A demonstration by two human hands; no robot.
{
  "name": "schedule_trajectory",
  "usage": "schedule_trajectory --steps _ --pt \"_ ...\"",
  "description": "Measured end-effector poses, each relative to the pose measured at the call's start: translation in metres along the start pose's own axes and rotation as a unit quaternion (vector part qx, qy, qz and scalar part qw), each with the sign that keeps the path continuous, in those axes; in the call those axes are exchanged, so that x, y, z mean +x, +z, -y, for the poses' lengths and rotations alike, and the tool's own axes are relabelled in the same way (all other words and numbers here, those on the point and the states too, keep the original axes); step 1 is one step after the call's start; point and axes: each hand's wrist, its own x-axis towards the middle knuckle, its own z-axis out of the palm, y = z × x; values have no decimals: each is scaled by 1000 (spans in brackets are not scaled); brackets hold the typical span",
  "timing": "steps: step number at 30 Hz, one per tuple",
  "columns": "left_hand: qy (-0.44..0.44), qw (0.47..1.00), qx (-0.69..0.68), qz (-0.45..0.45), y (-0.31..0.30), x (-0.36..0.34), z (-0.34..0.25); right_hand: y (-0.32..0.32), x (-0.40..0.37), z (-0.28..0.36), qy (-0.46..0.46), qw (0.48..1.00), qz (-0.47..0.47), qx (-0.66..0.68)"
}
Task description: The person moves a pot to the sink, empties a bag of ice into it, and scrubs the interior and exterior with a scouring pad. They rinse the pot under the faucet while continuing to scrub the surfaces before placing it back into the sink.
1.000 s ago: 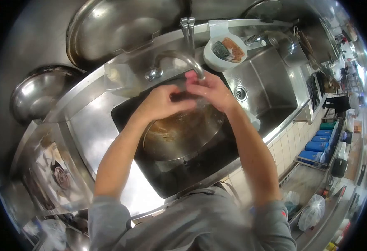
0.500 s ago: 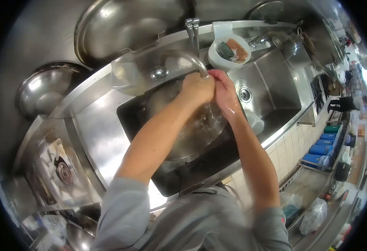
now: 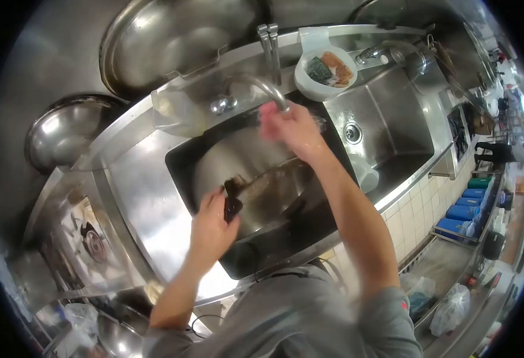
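A large round metal wok (image 3: 274, 194) stands tilted in the dark left sink basin (image 3: 181, 164), with brown wet marks along its inside. At its near left side my left hand (image 3: 213, 224) is closed round a dark handle (image 3: 232, 206). My right hand (image 3: 295, 131) is under the mouth of the curved faucet (image 3: 268, 89), over the far part of the wok. Water splashes about its fingers, which are smeared by motion.
Right of the wok is a steel basin (image 3: 387, 119) with a drain (image 3: 352, 132). Behind it sits a white container (image 3: 316, 92) with scouring pads (image 3: 336, 65). A clear plastic container (image 3: 175, 113) stands behind the left counter. Large metal pans (image 3: 175, 45) lean against the wall.
My hands have moved apart from under the faucet. The left came down and left onto the dark handle; the right stays at the water. The wok now sits more tilted.
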Motion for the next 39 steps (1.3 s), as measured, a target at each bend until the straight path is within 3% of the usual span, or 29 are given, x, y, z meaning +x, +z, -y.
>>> schedule_trajectory --steps 2,4,10,12,15,18,21,23,24,26,27,28,30,32,36,37,38,39 --pt "-11 1000 6 -4 9 -28 -3 0 6 -2 6 995 -11 103" --pt "-64 998 -20 23 23 -57 -1 5 6 1 9 993 -8 116" --pt "8 1000 -6 10 46 -126 29 6 -2 -1 50 992 56 104" --pt "-5 1000 -6 15 48 -139 40 3 -6 -1 67 991 71 92" --pt "-37 999 -33 1 50 -144 56 0 -10 0 54 989 91 106" --pt "-63 995 -65 -47 55 -134 75 -7 -10 -2 31 978 47 200" --pt "-74 990 -42 -108 47 -89 76 -21 -17 0 -2 968 64 241" --pt "-154 968 -131 -147 53 -67 87 -31 -29 3 39 980 140 137" --pt "-152 969 -133 -146 57 -60 87 -36 -33 5 38 980 138 136" --pt "-182 949 -170 -194 65 -47 82 -48 -40 8 25 975 154 -158" --pt "-181 949 -171 -193 70 -47 89 -57 -46 7 10 961 114 -251" --pt "-166 953 -144 -210 76 -54 100 -69 -47 2 12 961 114 -251" --pt "-159 954 -113 -229 78 -73 104 -90 -44 -28 -111 955 3 -274" --pt "-231 944 -140 -191 79 -91 93 -93 -38 -55 -91 972 -29 -212" --pt "-234 944 -178 -152 92 -133 94 -55 -62 -61 -38 964 -42 -260" --pt "-276 942 -174 -77 88 -143 94 -47 -68 -59 32 985 -57 -159" --pt "-276 942 -176 -81 82 -144 87 -41 -75 -59 101 991 -71 -57" --pt "-224 958 -165 -67 76 -145 78 -42 -80 -70 100 991 -70 -59"
